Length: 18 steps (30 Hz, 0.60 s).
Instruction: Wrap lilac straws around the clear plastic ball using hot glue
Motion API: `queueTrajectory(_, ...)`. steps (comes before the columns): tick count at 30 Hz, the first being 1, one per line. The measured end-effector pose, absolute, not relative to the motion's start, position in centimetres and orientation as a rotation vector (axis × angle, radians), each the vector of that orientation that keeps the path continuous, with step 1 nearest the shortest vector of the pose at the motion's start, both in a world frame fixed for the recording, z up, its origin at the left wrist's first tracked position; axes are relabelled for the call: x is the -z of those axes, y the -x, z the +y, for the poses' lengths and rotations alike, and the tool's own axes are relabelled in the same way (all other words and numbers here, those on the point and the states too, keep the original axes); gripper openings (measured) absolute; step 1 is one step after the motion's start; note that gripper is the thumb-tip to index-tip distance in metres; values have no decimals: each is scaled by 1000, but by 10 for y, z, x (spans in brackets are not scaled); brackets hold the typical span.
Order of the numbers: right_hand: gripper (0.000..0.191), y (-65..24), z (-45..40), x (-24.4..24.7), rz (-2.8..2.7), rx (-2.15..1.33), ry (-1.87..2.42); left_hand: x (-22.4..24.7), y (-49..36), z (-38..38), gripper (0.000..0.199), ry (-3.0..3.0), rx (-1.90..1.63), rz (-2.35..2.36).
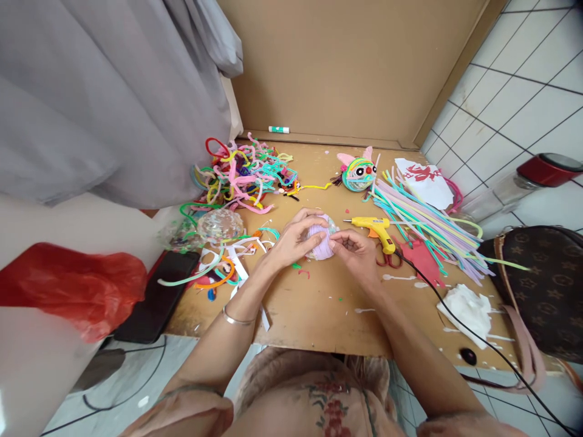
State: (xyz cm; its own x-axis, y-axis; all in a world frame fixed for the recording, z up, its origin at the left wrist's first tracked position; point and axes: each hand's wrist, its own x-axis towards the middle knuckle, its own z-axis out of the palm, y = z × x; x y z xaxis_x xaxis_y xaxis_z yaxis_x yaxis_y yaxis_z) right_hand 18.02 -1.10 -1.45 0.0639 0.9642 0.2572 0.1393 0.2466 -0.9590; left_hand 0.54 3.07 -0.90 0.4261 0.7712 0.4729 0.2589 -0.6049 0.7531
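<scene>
A small ball wrapped in lilac pipe cleaner is held just above the middle of the table. My left hand grips it from the left, with the thumb across its front and the fingers over its top. At the ball's right edge, the thumb and forefinger of my right hand are pinched together; what lies between them is too small to make out. A yellow glue gun rests just beyond my right hand, beside red-handled scissors. Farther back sits a decorated ball with eyes, a red nose and pink ears.
Tangled pipe cleaners are heaped at back left, near a clear beaded ball. Straight pipe cleaners lie on the right, before a brown bag. The glue gun's black cord crosses the right side. A phone lies left.
</scene>
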Motion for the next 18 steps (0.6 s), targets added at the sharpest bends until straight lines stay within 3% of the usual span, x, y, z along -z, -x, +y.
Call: queueTrajectory(18, 14, -180, -11, 14, -1314, -931, 1142, 8, -3, 31, 27, -2206, -1071, 836)
